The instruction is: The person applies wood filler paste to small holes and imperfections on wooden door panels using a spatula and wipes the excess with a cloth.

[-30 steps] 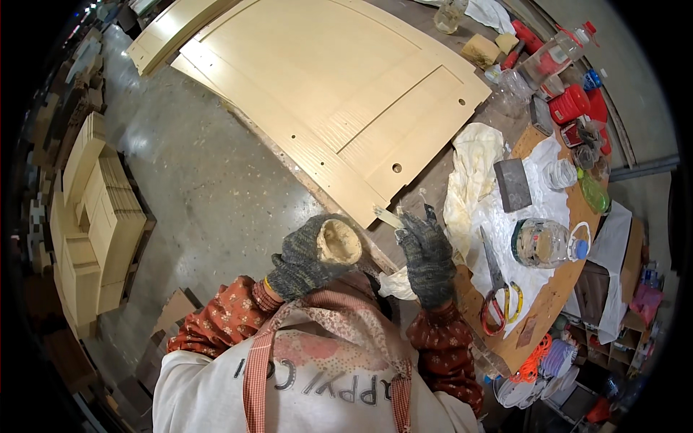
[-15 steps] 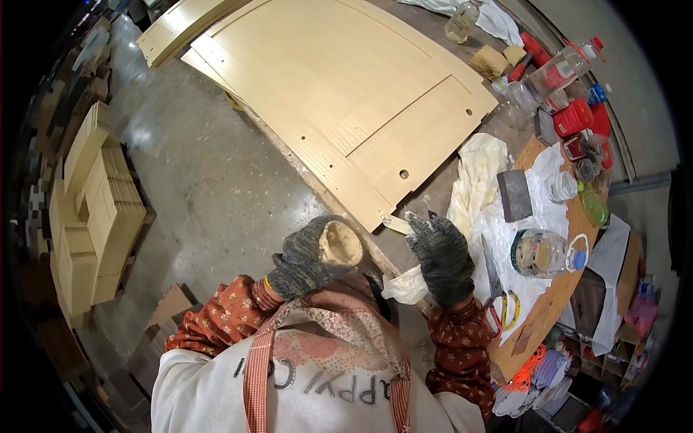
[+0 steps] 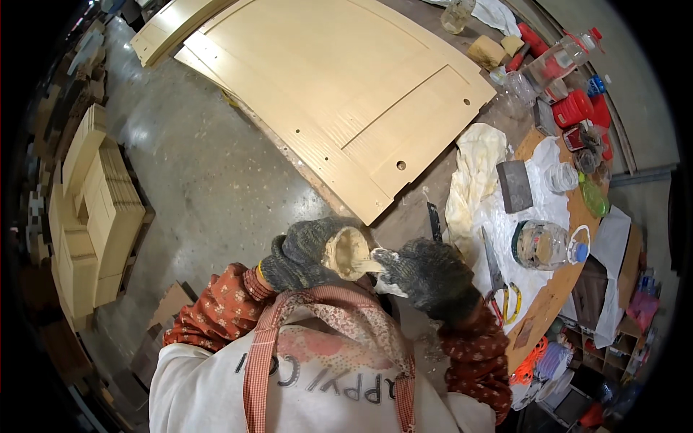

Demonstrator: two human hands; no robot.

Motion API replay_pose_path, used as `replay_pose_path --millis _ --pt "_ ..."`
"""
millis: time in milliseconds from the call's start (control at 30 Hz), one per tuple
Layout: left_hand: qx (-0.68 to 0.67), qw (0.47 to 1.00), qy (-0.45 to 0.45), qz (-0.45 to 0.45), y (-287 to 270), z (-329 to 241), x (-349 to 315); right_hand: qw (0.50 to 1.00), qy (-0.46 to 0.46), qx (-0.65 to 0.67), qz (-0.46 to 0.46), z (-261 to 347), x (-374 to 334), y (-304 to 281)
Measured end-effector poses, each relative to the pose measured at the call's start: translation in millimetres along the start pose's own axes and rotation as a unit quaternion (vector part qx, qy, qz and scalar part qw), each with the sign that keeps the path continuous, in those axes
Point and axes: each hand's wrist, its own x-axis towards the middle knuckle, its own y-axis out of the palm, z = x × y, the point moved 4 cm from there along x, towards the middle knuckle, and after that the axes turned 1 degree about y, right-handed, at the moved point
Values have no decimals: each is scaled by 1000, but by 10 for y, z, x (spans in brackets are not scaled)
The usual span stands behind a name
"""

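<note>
Right hand (image 3: 433, 280), pinching a pale spatula (image 3: 369, 266), has just swung from beside the panel (image 3: 339, 94) to the mouth of the cup (image 3: 349, 245), clasped in the left hand (image 3: 299, 254) near the left edge of the table (image 3: 431, 177), leaving the panel untouched.

Smooth grey concrete floor (image 3: 195, 166), speckled, catching whitish glare (image 3: 138, 138) toward the upper left. Far left: stacked cream-coloured, curved panels (image 3: 108, 216); beyond, dark heaped clutter (image 3: 63, 101), indistinct. Upper right: plain grey wall (image 3: 639, 108). Lower right: brown open-compartment shelving (image 3: 615, 355), partly filled.
</note>
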Motion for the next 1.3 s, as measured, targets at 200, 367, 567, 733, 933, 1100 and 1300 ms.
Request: replay_pose_path --millis 200,367,567,733,933,1100,1300 --pt "-203 973 -110 -19 -47 392 -177 999 -25 -37 13 -31 24 -387" --pt "-127 983 -100 -86 -144 86 -57 925 164 241 -243 -497 -313 209" --pt "-200 963 -112 -140 -105 202 -167 749 334 520 -239 -643 -188 588" --pt "-88 986 -81 -118 -143 114 -136 921 112 233 -291 -606 -28 473" --pt "-82 981 -107 -141 -191 165 -199 860 295 343 -236 -666 -79 446" --pt "-76 981 -87 -158 -217 120 -218 888 234 289 -269 -599 -79 365" --pt "-149 969 -100 -172 -230 218 -276 915 176 184 -313 -439 -121 391"
